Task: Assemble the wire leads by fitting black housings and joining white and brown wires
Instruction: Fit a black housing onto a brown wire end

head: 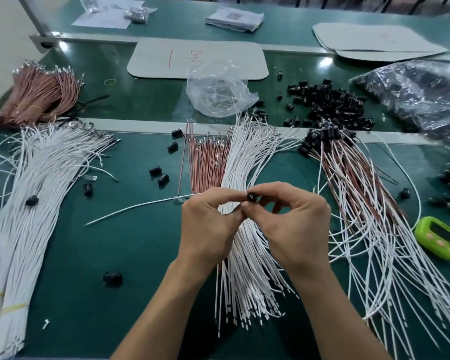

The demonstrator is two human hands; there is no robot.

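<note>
Bench (130,242), left hand (208,227) pinches wire (130,207) — right hand (294,227), housing (251,197)

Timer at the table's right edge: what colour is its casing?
Timer: lime green, pink buttons; head view.

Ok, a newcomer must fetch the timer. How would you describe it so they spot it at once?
Start on the green bench, near side, and follow the fanned pile of white and brown leads to its right edge. Just beyond lies the timer: the only lime-green thing, with a dark screen and pink buttons.
</note>
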